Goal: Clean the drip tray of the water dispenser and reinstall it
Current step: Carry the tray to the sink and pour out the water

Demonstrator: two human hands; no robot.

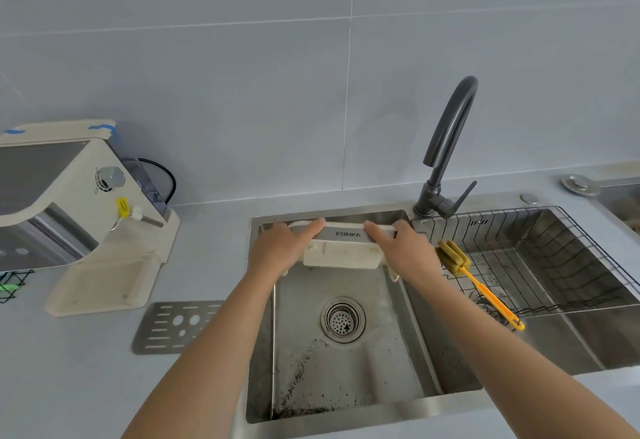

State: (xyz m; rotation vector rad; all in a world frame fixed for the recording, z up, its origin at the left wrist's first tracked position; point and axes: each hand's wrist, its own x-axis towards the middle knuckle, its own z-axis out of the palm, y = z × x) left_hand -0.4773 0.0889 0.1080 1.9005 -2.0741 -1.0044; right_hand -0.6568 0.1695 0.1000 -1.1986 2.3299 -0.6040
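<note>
The cream drip tray (pixel 341 251), with a grey strip marked KONKA, is held tilted over the far end of the left sink basin (pixel 346 369). My left hand (pixel 282 246) grips its left end and my right hand (pixel 401 248) grips its right end. The tray's perforated metal grille (pixel 173 327) lies flat on the counter left of the sink. The beige water dispenser (pixel 79 210) stands at the far left, its base platform (pixel 104 282) bare.
A dark faucet (pixel 446 151) rises behind the sink divider. A yellow-handled sponge brush (pixel 478 282) rests on a wire rack (pixel 540 258) in the right basin. Dark specks dot the left basin floor around the drain (pixel 343 319). Grey tiled wall behind.
</note>
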